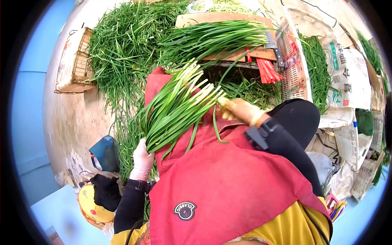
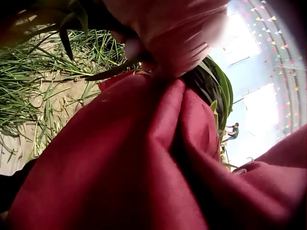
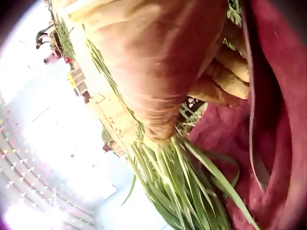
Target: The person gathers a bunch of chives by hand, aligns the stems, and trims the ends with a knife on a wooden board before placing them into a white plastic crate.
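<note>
A bunch of long green leafy stalks (image 1: 175,110) lies across the red apron (image 1: 228,175), its pale stem ends pointing up and right. The gloved left hand (image 1: 143,160) grips the bunch at its leafy lower-left end; in the left wrist view that hand (image 2: 168,38) is close to the camera, above red cloth folds. With the thumb and fingertips, the right hand (image 1: 241,110) pinches pale stem ends at the bunch's right side. The right wrist view shows the glove (image 3: 153,57) over stalks (image 3: 182,191) that hang below, other fingers curled near the apron.
More stalks (image 1: 212,38) lie on a wooden board (image 1: 196,19), beside a knife (image 1: 279,56) and red strips (image 1: 267,71). A big green heap (image 1: 122,45) covers the floor at upper left, near a crate (image 1: 77,61). Another crate (image 1: 294,65) stands at right.
</note>
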Available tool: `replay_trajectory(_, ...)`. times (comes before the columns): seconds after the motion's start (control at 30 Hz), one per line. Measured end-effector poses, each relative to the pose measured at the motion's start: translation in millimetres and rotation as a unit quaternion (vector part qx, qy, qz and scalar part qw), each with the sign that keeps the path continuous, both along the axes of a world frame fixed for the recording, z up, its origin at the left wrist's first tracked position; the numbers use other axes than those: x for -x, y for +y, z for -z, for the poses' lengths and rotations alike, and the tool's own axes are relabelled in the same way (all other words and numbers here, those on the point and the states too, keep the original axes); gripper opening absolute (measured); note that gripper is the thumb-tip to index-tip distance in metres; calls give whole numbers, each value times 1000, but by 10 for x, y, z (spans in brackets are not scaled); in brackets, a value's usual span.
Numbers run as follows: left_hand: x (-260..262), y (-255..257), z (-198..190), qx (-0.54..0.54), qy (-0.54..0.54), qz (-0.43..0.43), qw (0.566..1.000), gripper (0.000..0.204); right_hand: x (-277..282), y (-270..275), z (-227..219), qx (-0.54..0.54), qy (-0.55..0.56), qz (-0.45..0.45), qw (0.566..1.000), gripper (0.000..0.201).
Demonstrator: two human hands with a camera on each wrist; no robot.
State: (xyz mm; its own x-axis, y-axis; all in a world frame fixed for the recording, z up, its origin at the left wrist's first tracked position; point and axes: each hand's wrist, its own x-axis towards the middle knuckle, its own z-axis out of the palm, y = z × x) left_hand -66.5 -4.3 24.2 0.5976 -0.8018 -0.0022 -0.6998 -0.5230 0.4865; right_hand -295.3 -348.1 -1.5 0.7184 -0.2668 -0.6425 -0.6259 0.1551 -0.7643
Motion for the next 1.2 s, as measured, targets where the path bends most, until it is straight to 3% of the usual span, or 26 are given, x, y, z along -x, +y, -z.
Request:
replay_trajectory(0.07,43,-2,-29,-8,12,-8,1000,31,-205,71,-27,-128,-25,42,991,60)
replay_trajectory(0.17,72,6,-91,-9,2,-1,1000,29,-267,91,160,-224,-139,-1,965,39)
replay_trajectory(0.27,54,31,-44,3,-14,16,1000,27,-159,-6,164,-190,-137,-22,972,33)
replay_trajectory(0.33,58,22,-44,-18,22,-1,1000,28,-117,-140,77,-132,-97,-106,981,28)
replay_trajectory(0.47,-14,93,74,3,27,10,1000,28,147,-577,208,-46,-61,-14,997,28)
replay_trajectory(0.5,-2,86,56,2,28,11,1000,28,248,-675,422,-43,-64,25,997,27)
replay_trajectory(0.53,18,55,32,1,38,2,999,27,337,-761,535,0,-35,16,999,27)
replay_trajectory(0.6,21,3,25,1,48,-5,999,26,399,-721,704,55,-84,26,995,29)
replay_trajectory(0.63,14,-16,25,10,77,-11,997,25,326,-627,378,-11,-78,2,997,39)
replay_trajectory(0.67,11,-23,22,18,105,-17,994,24,218,-503,241,-179,-108,39,977,69)
replay_trajectory(0.73,-45,9,102,19,129,-19,991,24,-7,-228,276,-336,-209,81,915,74)
replay_trajectory(0.8,-110,7,139,21,151,-22,988,25,-255,11,468,-426,-342,48,836,75)
replay_trajectory(0.83,-136,3,136,28,157,-3,987,25,-342,119,282,-417,-366,62,830,73)
replay_trajectory(1.13,-163,-132,-49,12,172,21,985,22,-384,273,175,-460,-419,160,766,51)
replay_trajectory(1.2,-124,-158,-100,0,154,28,988,20,-385,236,97,-416,-444,156,778,55)
